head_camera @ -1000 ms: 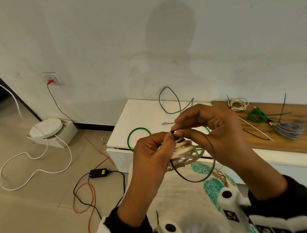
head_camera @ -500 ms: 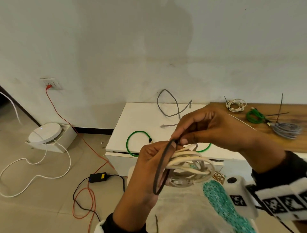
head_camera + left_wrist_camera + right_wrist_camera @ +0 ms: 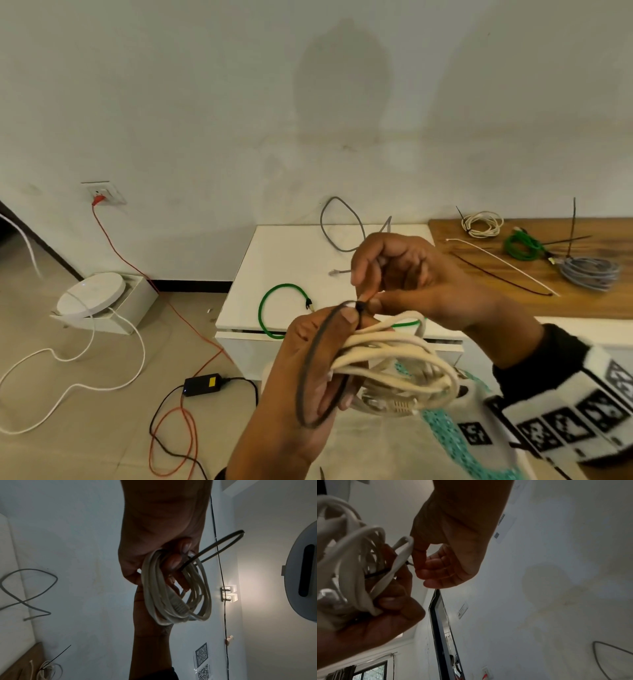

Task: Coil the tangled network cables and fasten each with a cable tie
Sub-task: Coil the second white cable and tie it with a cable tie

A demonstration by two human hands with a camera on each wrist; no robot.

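My left hand (image 3: 342,322) grips a coil of cream network cable (image 3: 400,363) in front of my chest. A black cable tie (image 3: 308,377) forms a wide loose loop round the coil's strands and over my left fingers. Its small head (image 3: 359,306) sits at my left thumb tip. My right hand (image 3: 368,298) pinches the tie just beside the head with thumb and forefinger. In the left wrist view, the coil (image 3: 171,595) hangs from my fingers (image 3: 176,559) and the tie loop (image 3: 223,543) sticks out to the right. The right wrist view shows the pinch (image 3: 418,561) next to the coil (image 3: 351,561).
A white table (image 3: 291,257) ahead carries a loose green cable (image 3: 281,308) and a grey cable (image 3: 339,222). On the wooden top (image 3: 582,301) lie tied white (image 3: 481,224), green (image 3: 522,245) and grey (image 3: 589,269) coils and spare ties (image 3: 496,263). Wires and an adapter (image 3: 202,383) cross the floor.
The tie's loop has swung from the right of the coil to the left, over my left hand. The coil has turned more open toward me. My right hand still pinches at the tie's head.
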